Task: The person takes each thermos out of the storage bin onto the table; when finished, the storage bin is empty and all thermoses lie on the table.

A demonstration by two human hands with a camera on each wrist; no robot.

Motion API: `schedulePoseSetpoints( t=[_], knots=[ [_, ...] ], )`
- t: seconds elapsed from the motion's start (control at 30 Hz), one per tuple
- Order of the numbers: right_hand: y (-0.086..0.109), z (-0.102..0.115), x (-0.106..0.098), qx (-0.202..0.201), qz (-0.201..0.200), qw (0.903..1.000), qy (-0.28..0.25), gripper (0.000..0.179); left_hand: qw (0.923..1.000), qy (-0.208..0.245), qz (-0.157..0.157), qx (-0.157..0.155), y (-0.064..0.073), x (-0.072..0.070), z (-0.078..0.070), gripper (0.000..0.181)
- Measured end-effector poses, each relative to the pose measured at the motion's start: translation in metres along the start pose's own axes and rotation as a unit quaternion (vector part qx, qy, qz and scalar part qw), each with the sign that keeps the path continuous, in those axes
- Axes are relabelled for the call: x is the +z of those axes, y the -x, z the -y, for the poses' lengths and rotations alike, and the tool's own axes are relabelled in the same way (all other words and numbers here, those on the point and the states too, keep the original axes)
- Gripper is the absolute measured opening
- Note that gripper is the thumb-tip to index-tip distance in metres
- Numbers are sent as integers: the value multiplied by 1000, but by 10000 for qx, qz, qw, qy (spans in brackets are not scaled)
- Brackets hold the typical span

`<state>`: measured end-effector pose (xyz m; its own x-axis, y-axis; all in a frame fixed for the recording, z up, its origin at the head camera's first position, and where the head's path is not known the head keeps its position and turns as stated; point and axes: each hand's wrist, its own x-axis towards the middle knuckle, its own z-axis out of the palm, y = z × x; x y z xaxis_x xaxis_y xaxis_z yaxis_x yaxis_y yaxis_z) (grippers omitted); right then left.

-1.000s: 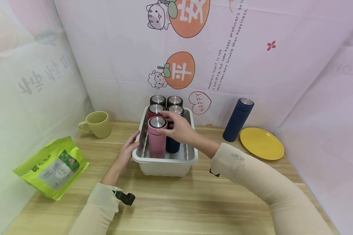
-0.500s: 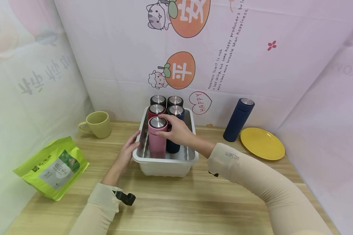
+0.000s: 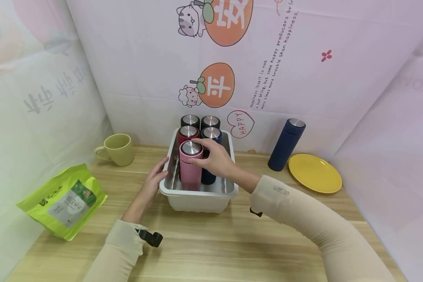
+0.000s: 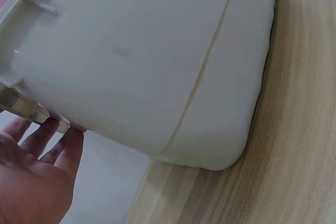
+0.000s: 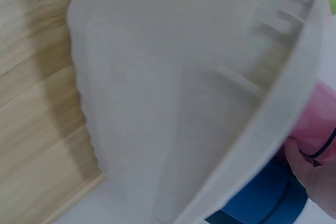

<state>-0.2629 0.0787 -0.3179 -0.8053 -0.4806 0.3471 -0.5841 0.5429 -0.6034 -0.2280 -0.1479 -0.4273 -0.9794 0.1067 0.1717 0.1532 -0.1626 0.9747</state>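
Observation:
A pink thermos (image 3: 191, 172) with a silver lid stands upright in a white plastic bin (image 3: 199, 203). My right hand (image 3: 215, 158) grips it near the top, thumb in front and fingers behind. In the right wrist view, the thumb (image 5: 300, 163) presses on the pink thermos. Behind it in the bin are a red thermos (image 3: 182, 137), a navy thermos (image 3: 208, 178) partly covered by my right hand, and two black-topped thermoses at the back. My left hand (image 3: 150, 186) holds the bin's left rim, its fingers (image 4: 71, 150) under the rim against the outer wall.
At the right, a blue thermos (image 3: 285, 147) stands on the wooden table beside a yellow plate (image 3: 315, 173). To the left are a yellow-green mug (image 3: 119, 150) and a bright green pouch (image 3: 65, 201). A printed white cloth (image 3: 144, 70) forms the back wall.
My right hand has come down slightly and its fingers have closed round the pink thermos. The pink thermos has shifted a little to the right. My left hand stays on the rim.

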Motion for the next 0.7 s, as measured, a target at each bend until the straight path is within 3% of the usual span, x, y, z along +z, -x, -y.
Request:
schedulePoseSetpoints(
  t=[0.27, 0.7],
  knots=[
    [-2, 20, -27, -9, -337, 9986, -405, 60, 9999, 44, -65, -79, 1, 1, 0, 53],
    [-10, 59, -94, 294, -668, 9862, -1484, 58, 9999, 154, 17, 28, -1, 0, 3, 54]
  ],
)
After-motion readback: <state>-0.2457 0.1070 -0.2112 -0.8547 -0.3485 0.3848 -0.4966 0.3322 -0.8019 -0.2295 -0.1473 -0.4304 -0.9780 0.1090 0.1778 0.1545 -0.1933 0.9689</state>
